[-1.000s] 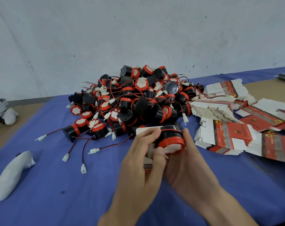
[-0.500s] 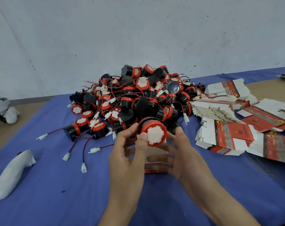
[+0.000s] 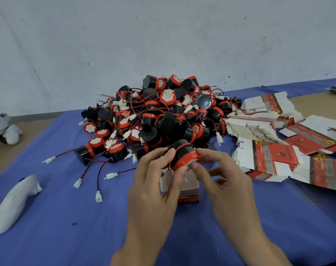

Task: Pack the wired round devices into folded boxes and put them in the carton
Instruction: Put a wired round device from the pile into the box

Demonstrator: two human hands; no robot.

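Both hands meet over a blue cloth [image 3: 67, 217] on the work table. The left hand [image 3: 155, 181] curls its fingers round the black body of a round device [image 3: 183, 153], and the right hand [image 3: 221, 177] pinches the device's red rim between thumb and forefinger. Half a second ago the device's red-and-white face was turned up toward the camera. It now lies tilted, black side uppermost and red rim pointing down and toward the person, with a thin red wire looped across its body. The device sits just above a folded box [image 3: 188, 191], white with a red band at its near end. The box stands on the cloth, partly hidden behind the fingers, and more of it shows than before. Whether the device touches the box cannot be told.

Behind the hands, the pile of devices [image 3: 163, 116] rises against a pale wall [image 3: 163, 35], its wires and white plugs trailing out to the left. A spread of flat box blanks [image 3: 269, 156] lies to the right, and a white object [image 3: 15, 202] rests on the cloth at far left. None of these has moved.
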